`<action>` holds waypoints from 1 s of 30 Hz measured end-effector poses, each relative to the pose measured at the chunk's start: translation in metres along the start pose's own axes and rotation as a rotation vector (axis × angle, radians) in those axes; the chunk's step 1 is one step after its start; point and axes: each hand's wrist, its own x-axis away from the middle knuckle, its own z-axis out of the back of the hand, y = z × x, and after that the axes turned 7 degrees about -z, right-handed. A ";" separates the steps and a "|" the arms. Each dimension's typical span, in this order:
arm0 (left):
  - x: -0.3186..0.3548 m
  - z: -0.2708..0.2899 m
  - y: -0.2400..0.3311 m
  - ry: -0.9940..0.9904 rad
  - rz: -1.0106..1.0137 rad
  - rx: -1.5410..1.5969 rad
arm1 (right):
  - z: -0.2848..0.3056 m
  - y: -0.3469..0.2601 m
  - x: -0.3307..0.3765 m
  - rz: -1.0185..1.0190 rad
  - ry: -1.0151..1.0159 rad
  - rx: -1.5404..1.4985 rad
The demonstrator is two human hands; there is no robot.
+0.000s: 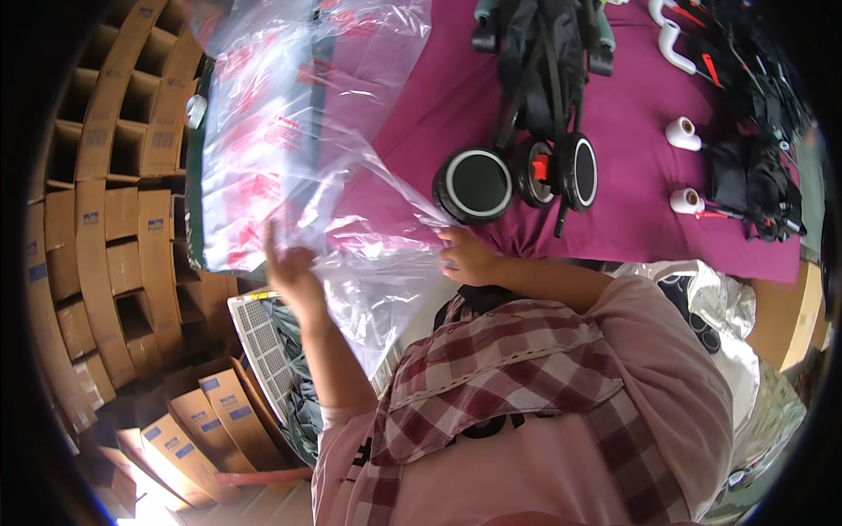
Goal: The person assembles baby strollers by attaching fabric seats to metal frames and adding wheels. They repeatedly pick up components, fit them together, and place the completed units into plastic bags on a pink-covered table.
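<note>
Clear plastic bags with red print [281, 131] lie in a layered stack at the left of the table. One loose, crinkled clear plastic bag [368, 289] stretches toward me and hangs over the table's front edge. My right hand [467, 257] is closed, pinching the edge of this loose bag near a wheel. At the stack's front edge, my left hand [294, 272] has its index finger stretched out against the plastic, the other fingers loosely bent. Beyond my right hand, a folded black stroller [539, 96] lies with its wheels toward me.
A purple cloth [395, 131] covers the table. White rolls [684, 133] and black stroller parts [745, 180] occupy its right side. Cardboard boxes [123, 219] are stacked at the left. A white plastic crate [263, 351] holding dark fabric stands below the table edge.
</note>
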 end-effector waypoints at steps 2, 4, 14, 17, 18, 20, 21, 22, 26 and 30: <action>-0.002 -0.042 -0.059 -0.300 0.145 0.070 | 0.010 0.015 0.027 -0.127 -0.126 0.137; 0.018 -0.103 -0.105 -0.427 0.324 0.282 | 0.041 0.009 0.048 -0.208 -0.193 0.156; 0.039 -0.246 -0.075 -0.457 0.245 0.338 | 0.153 -0.004 0.101 -0.514 0.947 0.487; 0.047 -0.229 -0.026 -0.440 -0.196 0.242 | 0.180 -0.034 0.044 -0.515 1.047 0.538; 0.049 -0.219 -0.006 -0.474 -0.225 0.276 | 0.179 -0.021 0.035 -0.546 1.075 0.518; 0.050 -0.211 0.010 -0.534 -0.257 0.245 | 0.171 -0.002 0.034 -0.607 1.057 0.385; 0.050 -0.212 0.009 -0.521 -0.313 0.219 | 0.171 0.007 0.044 -0.636 1.012 0.281; 0.050 -0.210 0.008 -0.527 -0.320 0.202 | 0.170 0.013 0.054 -0.664 0.967 0.178; 0.063 -0.192 0.014 -0.586 -0.285 0.139 | 0.179 0.020 0.093 -0.873 0.728 0.238; 0.067 -0.181 0.004 -0.452 -0.041 0.179 | 0.185 -0.006 0.059 -0.402 0.757 0.385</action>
